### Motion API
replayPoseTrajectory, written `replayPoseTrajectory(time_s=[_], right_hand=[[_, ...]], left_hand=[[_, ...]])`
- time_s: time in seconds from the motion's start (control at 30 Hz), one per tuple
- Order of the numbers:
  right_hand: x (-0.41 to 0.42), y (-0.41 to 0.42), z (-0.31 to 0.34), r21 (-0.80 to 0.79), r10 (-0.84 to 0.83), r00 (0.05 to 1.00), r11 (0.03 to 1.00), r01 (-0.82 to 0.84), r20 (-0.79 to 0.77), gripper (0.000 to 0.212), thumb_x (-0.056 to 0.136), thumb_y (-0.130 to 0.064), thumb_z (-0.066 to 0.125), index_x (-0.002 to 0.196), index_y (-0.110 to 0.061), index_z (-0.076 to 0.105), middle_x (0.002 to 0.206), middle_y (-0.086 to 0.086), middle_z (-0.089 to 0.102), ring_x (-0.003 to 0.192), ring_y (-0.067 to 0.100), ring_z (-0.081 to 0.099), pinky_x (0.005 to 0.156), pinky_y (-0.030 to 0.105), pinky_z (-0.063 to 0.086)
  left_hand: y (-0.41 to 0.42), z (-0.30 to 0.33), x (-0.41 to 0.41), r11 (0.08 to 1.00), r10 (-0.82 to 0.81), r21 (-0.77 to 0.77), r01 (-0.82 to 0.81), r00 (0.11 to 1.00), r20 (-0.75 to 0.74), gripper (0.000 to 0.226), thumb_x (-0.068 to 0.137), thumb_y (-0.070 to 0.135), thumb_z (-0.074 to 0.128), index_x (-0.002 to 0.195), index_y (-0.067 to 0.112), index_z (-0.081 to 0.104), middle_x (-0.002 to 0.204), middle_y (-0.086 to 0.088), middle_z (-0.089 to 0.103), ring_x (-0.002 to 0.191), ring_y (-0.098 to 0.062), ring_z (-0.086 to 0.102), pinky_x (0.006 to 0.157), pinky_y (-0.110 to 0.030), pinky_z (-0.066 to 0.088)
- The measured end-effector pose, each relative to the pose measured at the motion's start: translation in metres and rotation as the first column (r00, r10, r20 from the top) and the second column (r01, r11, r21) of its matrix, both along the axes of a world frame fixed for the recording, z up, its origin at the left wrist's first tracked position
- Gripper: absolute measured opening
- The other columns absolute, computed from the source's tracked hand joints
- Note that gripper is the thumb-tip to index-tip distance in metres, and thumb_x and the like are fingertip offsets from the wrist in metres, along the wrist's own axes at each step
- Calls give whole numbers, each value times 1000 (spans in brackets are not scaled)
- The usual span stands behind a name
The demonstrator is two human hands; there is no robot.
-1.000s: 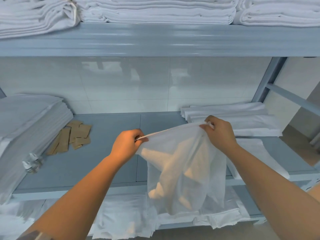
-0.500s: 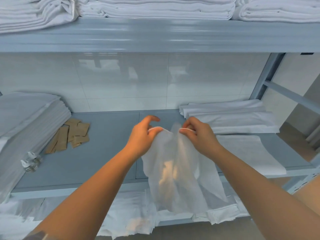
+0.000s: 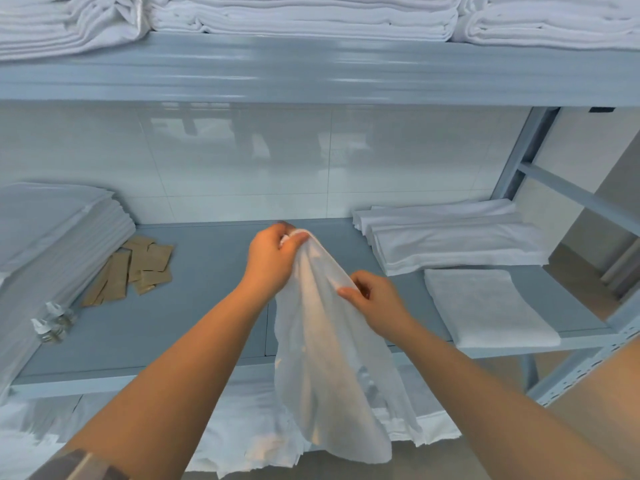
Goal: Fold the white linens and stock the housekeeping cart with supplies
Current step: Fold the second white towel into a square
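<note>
Storage rack against a white tiled wall; grey middle shelf at working height. Folded white stacks on the top shelf. On the middle shelf: tall linen stack far left, brown paper sachets beside it, small clear bottles at the near left edge, folded linens far right, one folded towel near right.

White cloth hangs in the air over the shelf's near edge, bunched at the top, lower end loose.

Step in hand, as judged: finding the edges for a fold. To do it well, keep the top corners matched in one grip, run the other hand down an edge to its corner, pull taut, then lay flat on the bare shelf.

Left hand: fingers curled tight, clamped on the gathered top of the cloth. Right hand: lower, to the right, thumb and fingers pinching the cloth's side edge.
</note>
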State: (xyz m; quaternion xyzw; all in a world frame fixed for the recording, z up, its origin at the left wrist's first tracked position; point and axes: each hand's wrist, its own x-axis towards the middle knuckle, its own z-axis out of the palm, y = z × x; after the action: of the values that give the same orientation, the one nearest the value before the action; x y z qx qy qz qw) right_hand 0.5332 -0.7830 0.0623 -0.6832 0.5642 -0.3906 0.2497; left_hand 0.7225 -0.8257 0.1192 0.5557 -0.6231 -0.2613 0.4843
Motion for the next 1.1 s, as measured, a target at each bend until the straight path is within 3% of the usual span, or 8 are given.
replayPoseTrajectory(time_s=[0.13,0.23,0.43,0.53,0.63,0.73,1.0,1.1], right_hand=[[-14,3,-32,116,-101,995,988,101,-3,32,95,-20,56,64,-19,46,58,-9,42,56,7,39,56,26,30],[-11,-1,-29,77,-158,984,985,152,84,24,95,-18,55,72,-11,56,60,-6,48,56,5,41,57,26,33],[18,-15,5,-76,-28,1000,997,28,8,17,91,-25,63,76,-20,69,60,-14,57,62,2,51,60,17,37],[29,-20,20,-84,-3,1000,996,4,3,24,84,-29,69,62,-24,63,52,-17,53,56,2,49,52,14,33],[38,-19,30,-89,36,995,996,-28,92,29,81,-27,73,60,-24,54,49,-17,49,50,3,43,50,15,31],[37,-17,33,-78,71,976,995,-56,207,26,81,-23,75,65,-20,54,45,-14,42,46,4,36,47,15,27],[-4,-14,-4,120,-52,998,991,56,-36,35,87,-23,68,58,-16,52,54,-9,46,54,7,42,53,23,31],[-15,-9,-9,152,-80,997,985,79,1,36,90,-18,64,58,-12,48,56,-4,42,57,16,41,58,32,35]], left_hand=[[-13,6,22,994,109,21,-107,991,-84,23,90,26,61,86,4,59,64,-1,48,59,-16,45,48,-21,35],[-10,-1,29,996,79,40,-76,995,-68,10,89,25,63,99,21,63,64,1,45,61,-11,45,46,-13,36],[4,-13,17,950,-307,103,296,946,110,45,81,21,74,123,30,60,70,9,59,70,-2,54,69,-13,41],[11,-21,9,888,-456,196,416,853,255,30,77,32,78,104,25,69,78,11,65,78,-6,58,74,-22,44],[10,-28,7,912,-406,206,355,850,334,24,82,34,73,76,13,63,69,-4,58,67,-20,50,63,-35,40],[8,-22,15,933,-356,151,326,895,268,34,88,28,67,60,14,55,52,12,45,53,-5,38,52,-19,28],[-14,-1,41,1000,8,24,-8,1000,-16,29,91,25,61,71,4,61,54,0,50,45,-5,43,45,-14,34],[-21,-4,53,996,89,27,-87,989,-116,32,90,27,62,70,4,57,52,-1,51,41,-4,44,41,-14,35]])
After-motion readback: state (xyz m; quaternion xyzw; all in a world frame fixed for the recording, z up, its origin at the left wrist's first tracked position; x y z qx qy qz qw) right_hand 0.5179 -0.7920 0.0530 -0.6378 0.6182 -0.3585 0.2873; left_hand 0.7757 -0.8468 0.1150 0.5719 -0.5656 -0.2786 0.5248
